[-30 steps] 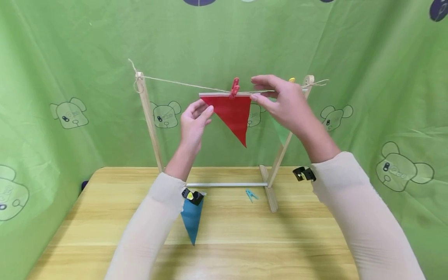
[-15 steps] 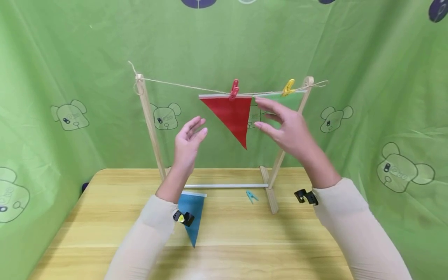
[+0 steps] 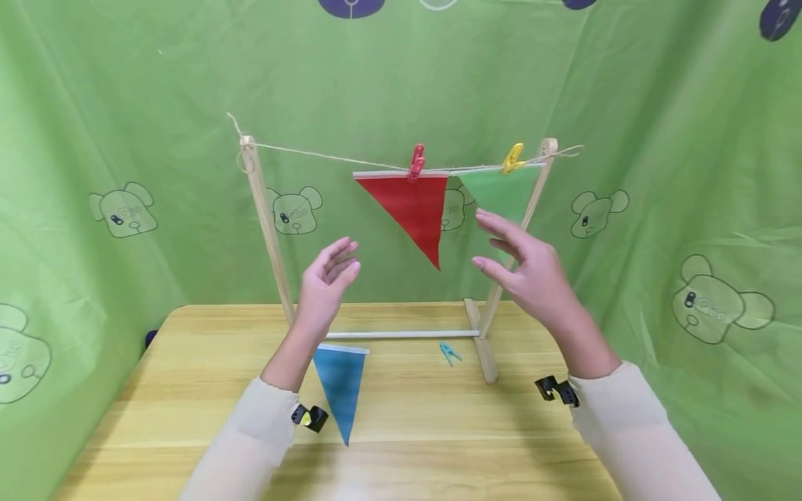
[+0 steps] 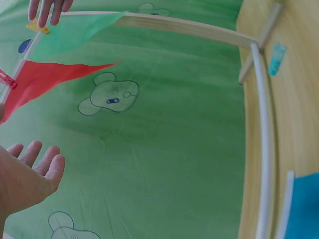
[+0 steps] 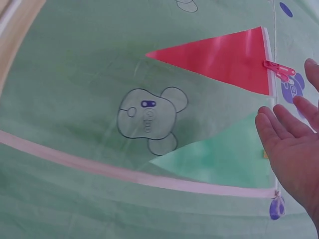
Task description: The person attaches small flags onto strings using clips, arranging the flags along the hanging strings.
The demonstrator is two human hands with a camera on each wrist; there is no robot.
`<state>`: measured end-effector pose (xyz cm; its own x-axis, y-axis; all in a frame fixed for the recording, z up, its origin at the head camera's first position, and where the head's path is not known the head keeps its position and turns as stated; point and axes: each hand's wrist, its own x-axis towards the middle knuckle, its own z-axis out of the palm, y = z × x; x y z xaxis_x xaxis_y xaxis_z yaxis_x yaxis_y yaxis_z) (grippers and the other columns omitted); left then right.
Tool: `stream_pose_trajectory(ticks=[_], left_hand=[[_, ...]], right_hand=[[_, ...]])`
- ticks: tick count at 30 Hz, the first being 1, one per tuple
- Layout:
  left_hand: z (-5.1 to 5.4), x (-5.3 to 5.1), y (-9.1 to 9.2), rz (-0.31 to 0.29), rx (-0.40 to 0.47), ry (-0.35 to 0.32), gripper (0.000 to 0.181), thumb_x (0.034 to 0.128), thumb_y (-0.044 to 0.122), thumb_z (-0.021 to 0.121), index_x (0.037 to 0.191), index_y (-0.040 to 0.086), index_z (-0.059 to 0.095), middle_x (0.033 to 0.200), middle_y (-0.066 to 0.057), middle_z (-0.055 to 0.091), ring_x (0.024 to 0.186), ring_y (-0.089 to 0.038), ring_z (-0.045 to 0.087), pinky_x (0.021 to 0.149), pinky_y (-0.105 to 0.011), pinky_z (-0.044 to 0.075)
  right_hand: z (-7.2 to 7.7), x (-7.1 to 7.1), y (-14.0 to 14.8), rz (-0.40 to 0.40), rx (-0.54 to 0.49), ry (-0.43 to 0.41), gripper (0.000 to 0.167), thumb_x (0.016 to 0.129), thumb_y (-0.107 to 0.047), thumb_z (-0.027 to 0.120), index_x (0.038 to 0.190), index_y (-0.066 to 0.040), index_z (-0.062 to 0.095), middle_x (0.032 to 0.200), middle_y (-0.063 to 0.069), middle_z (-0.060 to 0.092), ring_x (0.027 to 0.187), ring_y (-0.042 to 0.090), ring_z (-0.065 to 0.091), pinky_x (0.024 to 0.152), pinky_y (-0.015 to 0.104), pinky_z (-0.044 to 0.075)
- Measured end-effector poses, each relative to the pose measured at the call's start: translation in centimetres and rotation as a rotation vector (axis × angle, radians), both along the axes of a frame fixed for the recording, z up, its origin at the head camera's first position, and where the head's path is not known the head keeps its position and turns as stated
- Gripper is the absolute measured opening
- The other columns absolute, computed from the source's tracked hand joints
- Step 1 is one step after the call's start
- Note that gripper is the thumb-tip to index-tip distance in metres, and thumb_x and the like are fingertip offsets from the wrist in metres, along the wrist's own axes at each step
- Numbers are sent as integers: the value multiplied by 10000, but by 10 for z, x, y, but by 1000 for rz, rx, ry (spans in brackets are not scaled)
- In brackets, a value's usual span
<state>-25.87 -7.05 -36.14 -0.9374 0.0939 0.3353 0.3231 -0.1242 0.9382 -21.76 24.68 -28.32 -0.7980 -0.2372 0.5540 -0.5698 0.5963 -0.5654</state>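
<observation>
A red pennant (image 3: 416,212) hangs from the string (image 3: 326,154) under a red clothespin (image 3: 416,163). Right of it, a light green pennant (image 3: 501,191) hangs by a yellow clothespin (image 3: 512,158). My left hand (image 3: 322,289), fingers loosely bent and holding nothing, is in the air below and left of the red pennant. The right hand (image 3: 532,271) is empty too, thumb and fingers apart, in front of the green pennant's lower part and the right post. In the right wrist view, the red pennant (image 5: 224,59) and green pennant (image 5: 224,154) hang beside each other.
On the wooden table (image 3: 188,390) lie a blue pennant (image 3: 341,390) near my left wrist and a light blue clothespin (image 3: 450,353) beside the stand's right foot (image 3: 482,355). A white bar (image 3: 401,335) runs low between the posts. Green cloth (image 3: 401,76) hangs behind.
Both hands have come away from the red pennant's top corners and moved down and apart. The red pennant stays on the string, and the yellow clothespin and green pennant are uncovered.
</observation>
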Motion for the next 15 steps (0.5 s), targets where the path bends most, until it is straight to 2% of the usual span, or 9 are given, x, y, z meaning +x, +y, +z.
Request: stream_pose_trajectory(ticks=[3, 4, 9, 12, 15], left_hand=[[-8, 4, -4, 1, -57, 5, 581, 994, 175, 682, 1529, 122, 460, 1528, -59, 541, 1400, -244, 524, 1196, -383, 417], [-11, 5, -5, 0, -74, 11, 588, 994, 180, 684, 1532, 118, 456, 1533, -66, 535, 1405, -250, 518, 1205, -405, 405], [-22, 10, -8, -14, -143, 45, 599, 1001, 215, 684, 1540, 108, 446, 1548, -106, 516, 1435, -291, 489, 1219, -480, 377], [-29, 12, -11, -20, -199, 54, 612, 1003, 247, 687, 1548, 120, 439, 1556, -111, 509, 1446, -296, 479, 1211, -483, 386], [-39, 13, -14, -16, -253, 62, 621, 1002, 270, 691, 1549, 122, 437, 1554, -114, 512, 1448, -296, 479, 1202, -493, 396]], right_hand=[[-13, 2, 2, 2, -15, 16, 655, 931, -71, 760, 1523, -200, 509, 1558, 40, 520, 1335, 321, 593, 1015, 106, 479], [-17, 3, 3, 2, -18, 19, 654, 930, -69, 761, 1521, -194, 511, 1558, 38, 519, 1340, 313, 589, 1048, 109, 454], [-37, 6, 6, -21, -31, 4, 641, 940, -92, 756, 1524, -180, 507, 1564, 18, 514, 1348, 288, 581, 1061, 100, 436], [-49, 8, 7, -22, -54, -31, 644, 952, -112, 748, 1537, -191, 489, 1581, 19, 492, 1359, 295, 570, 1011, 102, 474], [-63, 9, 9, -17, -80, -72, 647, 966, -138, 736, 1548, -231, 470, 1582, 34, 490, 1369, 300, 562, 1013, 123, 486]])
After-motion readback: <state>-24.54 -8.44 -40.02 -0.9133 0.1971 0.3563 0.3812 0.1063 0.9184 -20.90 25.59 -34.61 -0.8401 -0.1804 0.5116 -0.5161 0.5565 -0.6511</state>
